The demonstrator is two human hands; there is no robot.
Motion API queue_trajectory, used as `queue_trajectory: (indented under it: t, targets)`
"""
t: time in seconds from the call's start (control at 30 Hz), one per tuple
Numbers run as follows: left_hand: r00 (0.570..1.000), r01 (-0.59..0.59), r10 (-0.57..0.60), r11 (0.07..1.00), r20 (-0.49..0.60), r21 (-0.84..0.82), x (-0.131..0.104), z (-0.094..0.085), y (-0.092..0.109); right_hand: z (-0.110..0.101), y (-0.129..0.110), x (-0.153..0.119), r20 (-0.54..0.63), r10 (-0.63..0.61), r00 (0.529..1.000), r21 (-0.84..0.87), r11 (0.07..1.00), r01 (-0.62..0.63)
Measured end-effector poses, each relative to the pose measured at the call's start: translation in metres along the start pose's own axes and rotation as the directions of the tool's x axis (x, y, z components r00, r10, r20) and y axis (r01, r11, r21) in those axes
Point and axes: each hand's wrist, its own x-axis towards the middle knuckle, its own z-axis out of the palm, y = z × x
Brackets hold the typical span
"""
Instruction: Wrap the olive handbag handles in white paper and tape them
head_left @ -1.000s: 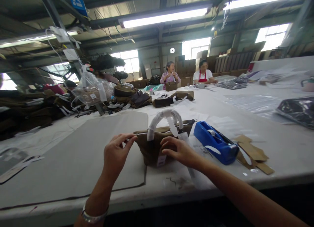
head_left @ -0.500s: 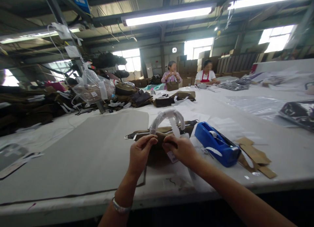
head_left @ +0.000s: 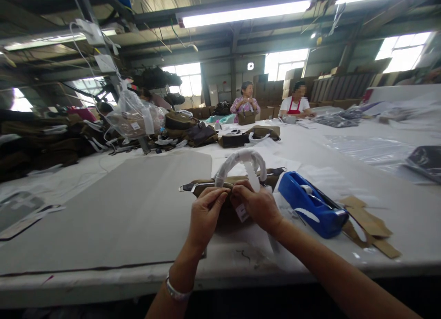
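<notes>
A brown handbag with a zip along its top stands on the table in front of me. Its arched handle is wrapped in white film. My left hand pinches the top edge of the bag just below the handle's left end. Close beside it, my right hand has its fingers closed at the same edge; what lies between those fingertips is partly hidden. Below the right hand hangs a white paper tag against the bag's front.
A blue tape dispenser stands right of the bag, with torn brown cardboard beyond it. Grey sheet material covers the table's left part. More bags lie farther back, near a metal post. Two people work across the table.
The view has shifted slightly, so most things sit a little farther right. Both hands remain at the bag's top edge, and the tag beneath the right hand shows more fully.
</notes>
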Motion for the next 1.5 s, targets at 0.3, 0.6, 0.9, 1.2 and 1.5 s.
queue_trajectory:
  t: [0.3, 0.6, 0.9, 1.2, 1.5]
  targets:
    - [0.998, -0.008, 0.011, 0.999, -0.056, 0.053, 0.003, 0.009, 0.008, 0.005, 0.003, 0.003, -0.179, 0.1, 0.979, 0.319, 0.947, -0.038]
    - [0.996, -0.049, 0.057, 0.992, -0.07, 0.114, 0.005, 0.005, 0.01, -0.003, 0.005, 0.011, 0.251, 0.383, 0.889, 0.758, 0.494, -0.427]
    - [0.997, -0.052, 0.069, 0.939, -0.037, 0.34, -0.001, 0.008, 0.009, -0.002, -0.001, 0.005, -0.091, 0.34, 0.936, 0.53, 0.812, -0.243]
    - [0.997, -0.027, 0.04, 0.98, -0.063, 0.199, 0.001, 0.01, 0.012, 0.0, -0.003, 0.011, 0.259, 0.42, 0.87, 0.818, 0.384, -0.428]
    - [0.995, -0.013, 0.03, 0.984, -0.093, 0.178, -0.002, 0.01, 0.012, 0.006, -0.011, 0.004, 0.462, 0.432, 0.775, 0.877, -0.089, -0.473]
